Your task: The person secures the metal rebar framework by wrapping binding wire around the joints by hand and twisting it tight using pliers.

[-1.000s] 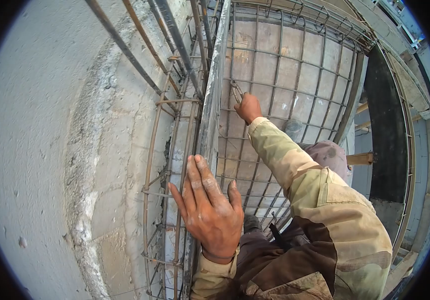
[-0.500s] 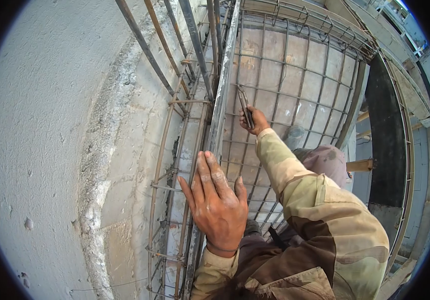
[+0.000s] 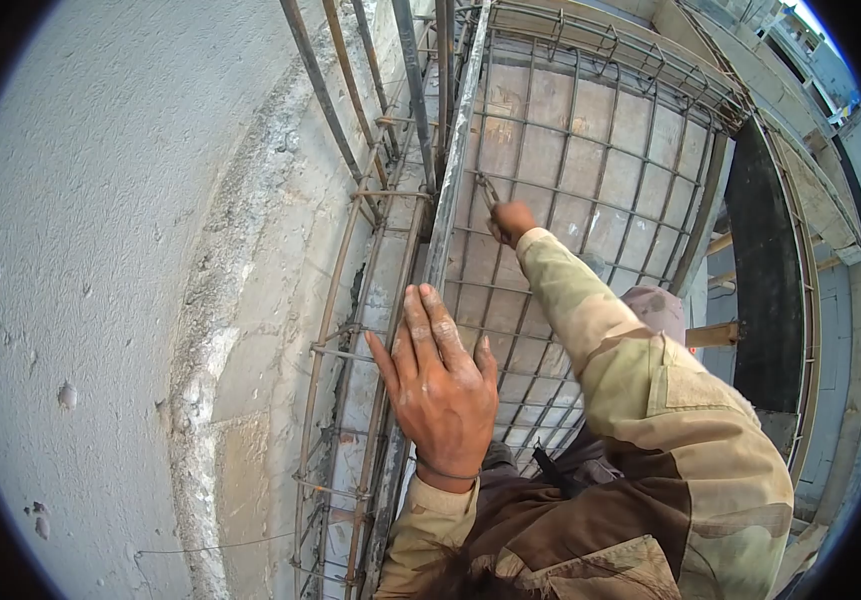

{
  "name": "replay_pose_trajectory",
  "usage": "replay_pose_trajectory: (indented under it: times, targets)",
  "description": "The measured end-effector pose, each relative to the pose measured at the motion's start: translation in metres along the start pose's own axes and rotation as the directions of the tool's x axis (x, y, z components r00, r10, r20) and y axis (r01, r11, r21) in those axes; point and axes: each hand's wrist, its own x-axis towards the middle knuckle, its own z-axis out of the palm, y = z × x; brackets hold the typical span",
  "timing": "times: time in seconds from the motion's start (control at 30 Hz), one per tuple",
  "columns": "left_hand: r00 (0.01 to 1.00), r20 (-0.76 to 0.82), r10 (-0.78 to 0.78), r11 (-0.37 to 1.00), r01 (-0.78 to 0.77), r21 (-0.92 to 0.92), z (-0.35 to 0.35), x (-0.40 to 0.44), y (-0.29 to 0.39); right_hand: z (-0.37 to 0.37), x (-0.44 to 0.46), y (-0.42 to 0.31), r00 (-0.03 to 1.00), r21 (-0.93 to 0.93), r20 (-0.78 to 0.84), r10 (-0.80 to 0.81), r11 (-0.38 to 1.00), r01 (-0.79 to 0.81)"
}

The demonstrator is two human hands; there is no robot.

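Note:
My left hand (image 3: pixel 440 395) lies flat with its fingers spread on the top edge of an upright board (image 3: pixel 452 180), holding nothing. Beyond it, on the right side of the board, my right hand (image 3: pixel 512 222) is closed around the handles of a pair of pliers (image 3: pixel 488 190). The pliers' tip is at a crossing of the rebar grid (image 3: pixel 548 185), close to the board. Whether the jaws grip a wire is too small to tell.
Upright rebars (image 3: pixel 322 90) and a rebar cage (image 3: pixel 335 300) stand left of the board, beside a rough concrete wall (image 3: pixel 80 250). A black panel (image 3: pixel 762 270) and a timber piece (image 3: pixel 712 335) are at the right. My legs are below the right arm.
The view has shifted, so the board and rebars appear further right. My right hand has turned over with the pliers, palm side now hidden. My left hand has stayed flat on the board.

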Motion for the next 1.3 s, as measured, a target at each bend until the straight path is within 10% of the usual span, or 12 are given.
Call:
replay_pose_trajectory:
  times: [0.07, 0.17, 0.37, 0.47, 0.6, 1.3]
  targets:
    - [1.000, -0.001, 0.005, 1.000, -0.005, 0.008, 0.000, 0.002, -0.001, 0.016, -0.018, 0.018, 1.000, 0.378, 0.019, 0.006, 0.926, -0.012]
    - [1.000, -0.016, 0.010, 1.000, -0.010, 0.013, 0.001, 0.004, -0.001, 0.023, -0.019, 0.048, 0.990, 0.307, 0.089, -0.113, 0.948, 0.080]
    - [1.000, -0.003, 0.000, 1.000, 0.000, -0.013, -0.001, 0.004, -0.001, 0.020, -0.036, 0.016, 0.890, -0.449, -0.366, -0.271, 0.890, 0.087]
    - [1.000, -0.006, 0.004, 1.000, -0.005, -0.031, -0.003, 0.003, -0.001, 0.025, -0.056, 0.009, 0.699, -0.995, -0.010, -0.715, -0.065, -0.080]
    - [1.000, 0.004, 0.009, 0.999, -0.009, -0.033, -0.003, 0.002, -0.002, 0.038, -0.070, 0.003, 0.712, -0.796, 0.267, -0.650, -0.565, -0.218]
    - [0.999, 0.033, -0.001, 0.999, 0.000, 0.044, 0.003, 0.001, -0.002, 0.013, -0.072, -0.026, 0.748, -0.738, 0.354, -0.562, -0.659, -0.146]
